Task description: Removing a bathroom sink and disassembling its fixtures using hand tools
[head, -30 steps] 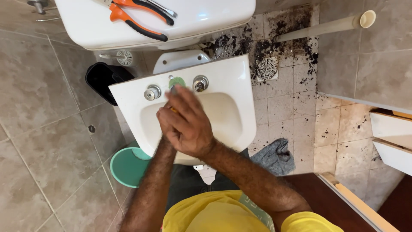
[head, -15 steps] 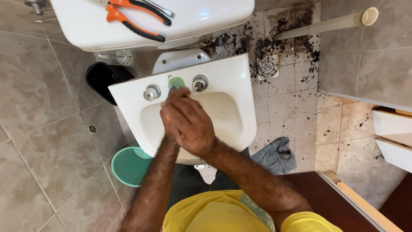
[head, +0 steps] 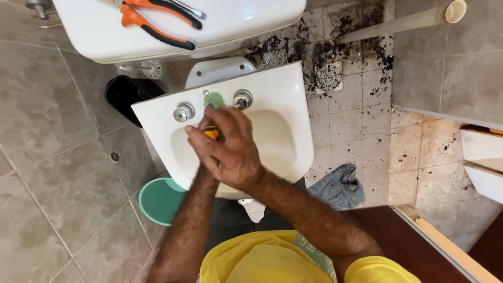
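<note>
A white ceramic washbasin (head: 285,144) lies under me, with a chrome valve (head: 184,112) on the left and another (head: 242,99) on the right. Between them is a green-stained middle hole (head: 214,98). My right hand (head: 236,152) sits on top, wrapped around a tool with an orange-yellow handle (head: 211,133) that points at that hole. My left hand (head: 204,167) is mostly hidden beneath the right, clasped on the same handle. The tool's tip is hidden.
Orange-handled pliers (head: 157,23) lie on a white ceramic tank (head: 236,26) at the top. A black bin (head: 128,94) and a green bucket (head: 157,199) stand to the left. To the right are a grey rag (head: 338,186), a floor drain (head: 329,76) amid dark dirt, and a white pipe (head: 403,21).
Both hands stay clasped on the handle over the basin, with only a slight shift of the fingers toward the middle hole.
</note>
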